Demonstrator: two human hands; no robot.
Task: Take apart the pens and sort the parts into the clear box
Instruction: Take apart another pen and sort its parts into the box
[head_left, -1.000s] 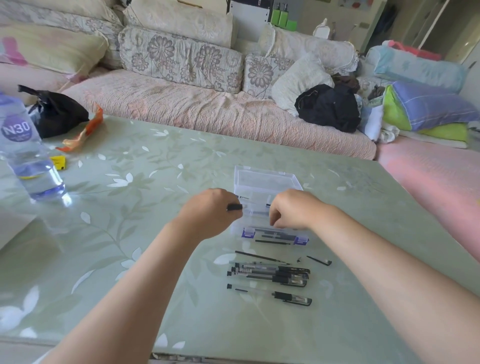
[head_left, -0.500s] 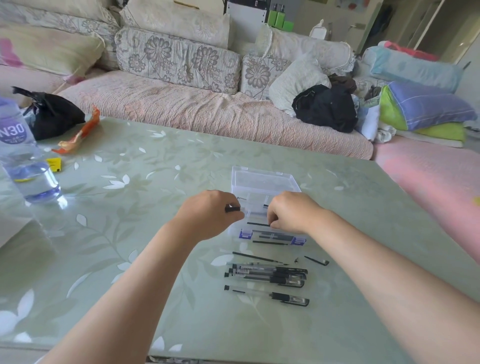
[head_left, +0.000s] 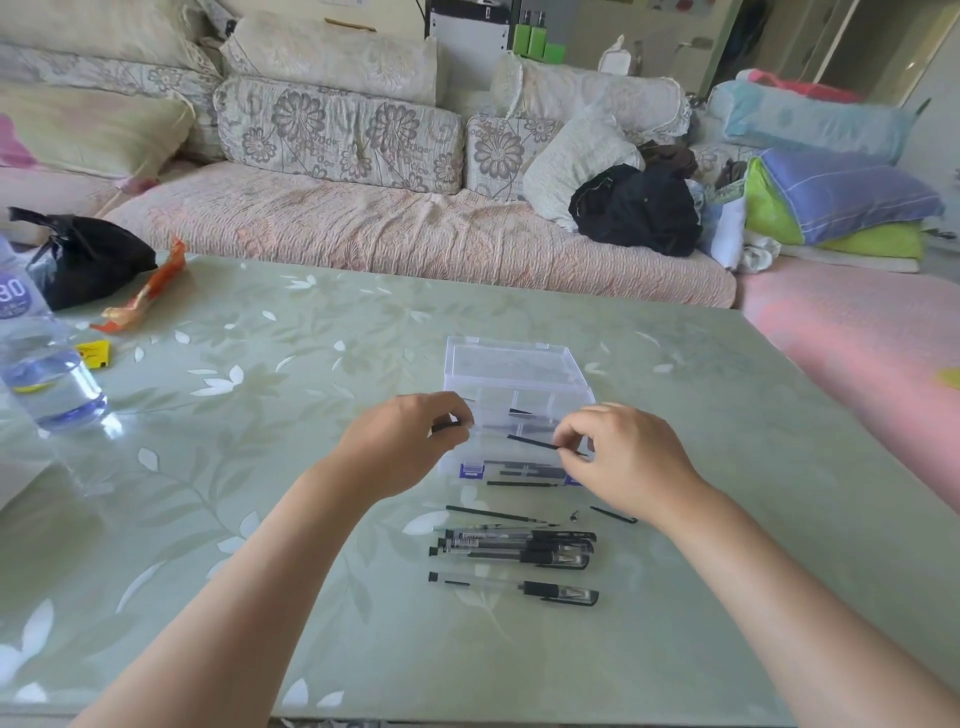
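- Head view looks down on a pale green, leaf-patterned surface (head_left: 727, 441) with both forearms reaching in over it.
- Left hand (head_left: 400, 447) is curled, thumb and fingers closed round a short black pen part (head_left: 447, 427). Only the part's dark end shows, so what kind of piece it is cannot be told.
- Right hand (head_left: 628, 457) pinches one end of a black refill (head_left: 535, 442) between thumb and fingertips. The refill points left and slightly away, over the front part of the clear box (head_left: 511, 364).
- Between the two hands sits the clear box, its lid tipped back and open and its blue latches (head_left: 472, 470) on the near wall. Dividers and a few dark pen parts show inside, but which compartment holds what is not clear.
- A second dark rod (head_left: 522, 484) lies along the box's near edge; whether it is inside or just outside cannot be told.
- Nearer the person, a loose refill (head_left: 493, 514), a tiny metal tip (head_left: 574, 516) and a thin black clip (head_left: 613, 514) lie on the surface.
- Just behind those, a cluster of assembled pens (head_left: 514, 545) lies side by side, with a single pen (head_left: 514, 590) apart from it, closest to the person.
- Far left stand a water bottle (head_left: 47, 374), a black bag (head_left: 83, 254) and an orange wrapper (head_left: 145, 296).
- A floral sofa (head_left: 363, 223) runs behind the surface.
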